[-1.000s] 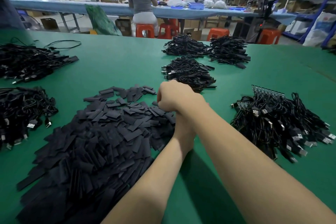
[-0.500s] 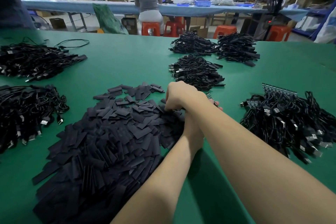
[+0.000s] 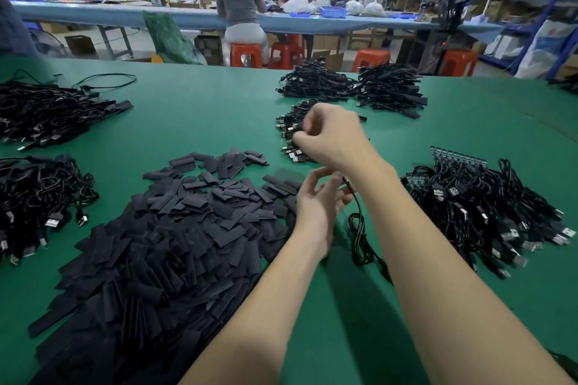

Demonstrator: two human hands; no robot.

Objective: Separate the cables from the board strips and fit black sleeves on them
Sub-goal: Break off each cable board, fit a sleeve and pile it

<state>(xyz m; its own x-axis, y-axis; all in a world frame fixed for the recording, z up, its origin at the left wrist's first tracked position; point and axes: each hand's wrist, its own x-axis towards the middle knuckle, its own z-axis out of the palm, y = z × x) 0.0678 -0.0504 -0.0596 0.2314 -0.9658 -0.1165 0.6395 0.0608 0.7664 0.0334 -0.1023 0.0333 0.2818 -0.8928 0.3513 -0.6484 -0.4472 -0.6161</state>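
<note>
Black cable (image 3: 359, 228) dangles coiled beside heaped flat black sleeves (image 3: 162, 244).

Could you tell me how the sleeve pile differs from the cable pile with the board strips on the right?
The sleeve pile is flat, short, matte strips lying loose; the cable pile is tangled round cords. The cable pile shows silver plug ends and still has board strips attached at its far edge; the sleeve pile has neither. The sleeve pile spreads wider. Both are black and lie on the green table.

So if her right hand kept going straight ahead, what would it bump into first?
Probably the nearest cable pile just beyond the right hand, whose curled fingers already overlap it in the picture; depth is unclear, so it may pass above.
</note>
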